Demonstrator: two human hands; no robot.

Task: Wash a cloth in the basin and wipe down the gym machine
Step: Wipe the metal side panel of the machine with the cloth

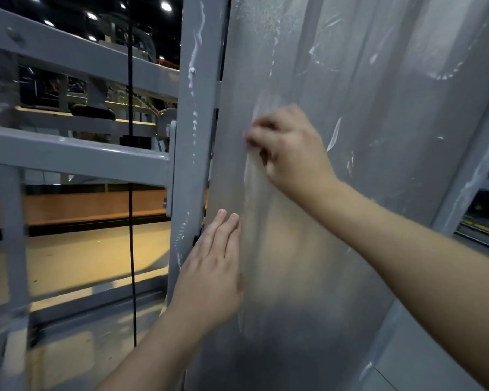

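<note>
The tall grey metal panel of the gym machine [364, 136], wrapped in a clear, wrinkled plastic film [266, 193] streaked with white residue, fills the right half of your view. Your right hand [288, 148] sits high on the panel, fingers curled and pinching a loose strip of that film. Your left hand [212, 266] lies lower, flat against the panel with straight fingers together, holding nothing. Just left of the panel stands a grey upright frame post [192, 136], joined by grey horizontal bars [76, 152]. A thin black cable [131, 221] hangs beside it.
</note>
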